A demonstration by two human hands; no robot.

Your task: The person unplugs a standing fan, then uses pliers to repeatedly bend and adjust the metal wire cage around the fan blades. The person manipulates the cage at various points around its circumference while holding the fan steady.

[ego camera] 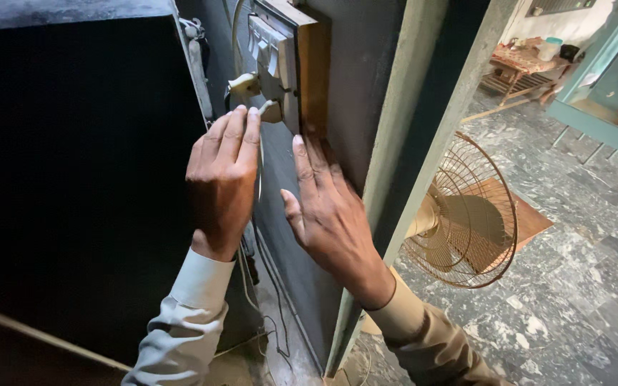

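A white switchboard (275, 53) in a wooden box (314, 71) is fixed to a dark wall. A white plug (246, 86) sits in it with a white cable (260, 161) hanging down. My left hand (221, 179) is raised just below the plug, fingers closed around the cable near its top end. My right hand (327, 214) lies flat against the wall under the wooden box, fingers spread and holding nothing.
A large dark panel (73, 186) fills the left. A pale green door frame (423, 129) stands right of the wall. Beyond it a tan pedestal fan (466, 214) sits on a grey marble floor (581, 271). A teal cabinet (602, 71) and a wooden table (520, 64) stand further back.
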